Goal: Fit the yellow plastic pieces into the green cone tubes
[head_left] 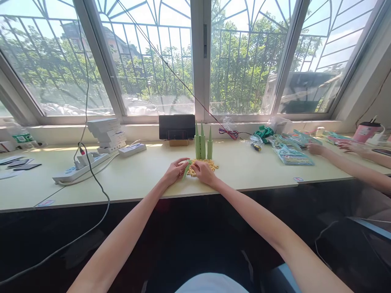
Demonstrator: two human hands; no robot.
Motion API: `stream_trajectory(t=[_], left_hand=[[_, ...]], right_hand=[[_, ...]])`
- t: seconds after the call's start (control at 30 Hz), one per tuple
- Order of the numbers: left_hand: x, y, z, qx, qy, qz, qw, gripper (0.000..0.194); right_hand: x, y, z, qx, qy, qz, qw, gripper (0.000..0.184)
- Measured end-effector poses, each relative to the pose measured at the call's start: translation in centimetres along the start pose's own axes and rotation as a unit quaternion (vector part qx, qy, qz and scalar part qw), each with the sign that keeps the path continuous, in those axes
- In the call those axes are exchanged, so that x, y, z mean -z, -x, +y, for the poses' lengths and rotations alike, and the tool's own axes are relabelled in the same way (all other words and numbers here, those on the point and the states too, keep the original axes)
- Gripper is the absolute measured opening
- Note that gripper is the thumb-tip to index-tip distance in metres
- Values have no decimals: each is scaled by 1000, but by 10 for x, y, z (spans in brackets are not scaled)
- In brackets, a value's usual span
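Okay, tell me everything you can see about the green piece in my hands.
The green piece is slim and light green, much like the upright green pieces behind it. It tilts, its lower end slanting toward your left. Your left hand grips it; the fingers of your right hand are close by its top, contact unclear. Yellow bits lie beside it. Its material and fine detail are too small to tell.
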State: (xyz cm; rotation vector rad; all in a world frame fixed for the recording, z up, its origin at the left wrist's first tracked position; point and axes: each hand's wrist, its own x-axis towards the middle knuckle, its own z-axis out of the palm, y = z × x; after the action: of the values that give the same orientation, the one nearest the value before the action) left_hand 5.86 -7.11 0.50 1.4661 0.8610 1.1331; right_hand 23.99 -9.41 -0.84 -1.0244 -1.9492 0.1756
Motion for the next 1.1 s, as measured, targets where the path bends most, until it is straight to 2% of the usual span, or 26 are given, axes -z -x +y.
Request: stream_trajectory(t=[0.13,0.33,0.63,0.83,1.1], left_hand=[[-1,3,3,-3,-14,0,1000,53],[-3,6,8,-11,-21,-32,999,54],[1,2,-1,-25,-37,-53,998,62],[0,2,0,-12,-39,-49,998,57],[1,1,-1,-22,-44,-37,998,61]], right_hand=[[0,0,-1,-14,16,8,1000,28],[-1,0,1,-35,37,16,999,30],[0,-1,0,-13,29,2,1000,36],[-1,-1,0,5,24,-6,1000,38],[1,0,-1,0,-2,-5,1000,38]])
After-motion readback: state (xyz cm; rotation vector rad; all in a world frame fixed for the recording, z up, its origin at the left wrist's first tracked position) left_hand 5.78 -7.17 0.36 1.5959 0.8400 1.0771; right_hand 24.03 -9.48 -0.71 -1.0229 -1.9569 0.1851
